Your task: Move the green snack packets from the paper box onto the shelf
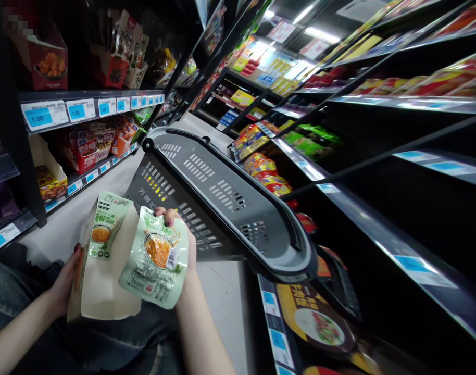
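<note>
Gripping the cream-and-green, open-fronted cardboard box [109, 291] by its outer side, the left hand [65, 281] best holds it steady, while the right hand [190, 247], pinching the flat pale-green plastic pouch [152, 281] in front of its palm, should press only the edge.

The bare left forearm [23, 330] is extended from the lower left corner of the frame, slanted up toward the left hand [64, 284], which is held left of centre in the lower half. Its dark-red-nailed fingertip is pointed upward; most of its fingers are hidden. The bare right forearm [204, 325] is raised from the bottom edge, and the right hand [190, 247], near lower centre, is closed in a grip, its fingertips curled leftward. Legs clad in dark blue denim [132, 338] are seen bent at lower left.
</note>
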The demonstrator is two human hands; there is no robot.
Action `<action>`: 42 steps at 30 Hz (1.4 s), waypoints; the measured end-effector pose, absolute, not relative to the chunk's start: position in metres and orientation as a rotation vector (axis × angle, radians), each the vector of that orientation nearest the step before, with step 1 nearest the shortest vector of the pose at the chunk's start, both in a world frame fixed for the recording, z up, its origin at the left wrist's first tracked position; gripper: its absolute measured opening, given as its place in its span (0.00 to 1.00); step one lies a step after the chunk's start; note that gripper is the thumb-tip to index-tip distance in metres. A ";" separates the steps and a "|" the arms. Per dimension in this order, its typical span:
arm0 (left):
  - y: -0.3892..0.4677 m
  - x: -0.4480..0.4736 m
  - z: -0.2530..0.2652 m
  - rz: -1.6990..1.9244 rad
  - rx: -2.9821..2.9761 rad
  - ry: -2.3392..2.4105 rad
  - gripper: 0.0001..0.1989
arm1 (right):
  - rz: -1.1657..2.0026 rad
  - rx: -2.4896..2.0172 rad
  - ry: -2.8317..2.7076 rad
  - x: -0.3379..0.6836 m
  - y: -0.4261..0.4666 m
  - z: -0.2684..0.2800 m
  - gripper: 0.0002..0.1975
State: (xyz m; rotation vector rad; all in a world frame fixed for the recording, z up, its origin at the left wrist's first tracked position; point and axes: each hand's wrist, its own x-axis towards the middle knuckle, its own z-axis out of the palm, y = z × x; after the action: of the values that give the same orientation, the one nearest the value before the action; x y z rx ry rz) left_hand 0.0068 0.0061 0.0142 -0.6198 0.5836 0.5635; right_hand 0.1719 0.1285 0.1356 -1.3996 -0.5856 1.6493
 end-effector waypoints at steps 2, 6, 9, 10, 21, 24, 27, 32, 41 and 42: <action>0.007 0.007 0.014 0.569 -0.613 0.575 0.42 | 1.650 -1.384 -0.598 0.178 0.128 0.131 0.18; 0.007 0.008 0.013 0.563 -0.623 0.580 0.42 | 1.665 -1.351 -0.615 0.185 0.126 0.126 0.17; 0.008 0.008 0.016 0.562 -0.644 0.588 0.41 | 1.664 -1.358 -0.583 0.183 0.127 0.125 0.17; 0.008 0.008 0.018 0.562 -0.654 0.596 0.41 | 1.662 -1.362 -0.573 0.182 0.127 0.126 0.18; 0.008 0.007 0.019 0.567 -0.647 0.593 0.40 | 1.703 -1.356 -0.589 0.190 0.126 0.120 0.16; 0.008 0.007 0.019 0.559 -0.657 0.607 0.39 | 1.699 -1.372 -0.618 0.192 0.126 0.119 0.16; 0.011 0.007 0.021 0.561 -0.654 0.598 0.39 | 1.691 -1.397 -0.651 0.191 0.126 0.120 0.16; 0.013 0.007 0.023 0.569 -0.665 0.651 0.37 | 1.619 -1.448 -0.632 0.184 0.127 0.124 0.19; 0.011 0.007 0.023 0.576 -0.655 0.645 0.36 | 1.569 -1.558 -0.799 0.185 0.129 0.124 0.22; 0.012 0.007 0.023 0.571 -0.658 0.647 0.36 | 1.568 -1.568 -0.811 0.185 0.129 0.123 0.22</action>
State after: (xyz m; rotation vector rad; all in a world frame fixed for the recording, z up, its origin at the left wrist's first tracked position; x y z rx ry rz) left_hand 0.0069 0.0119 0.0233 -0.6583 0.6467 0.5712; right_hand 0.1851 0.1290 0.1234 -1.5679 -0.8111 1.5679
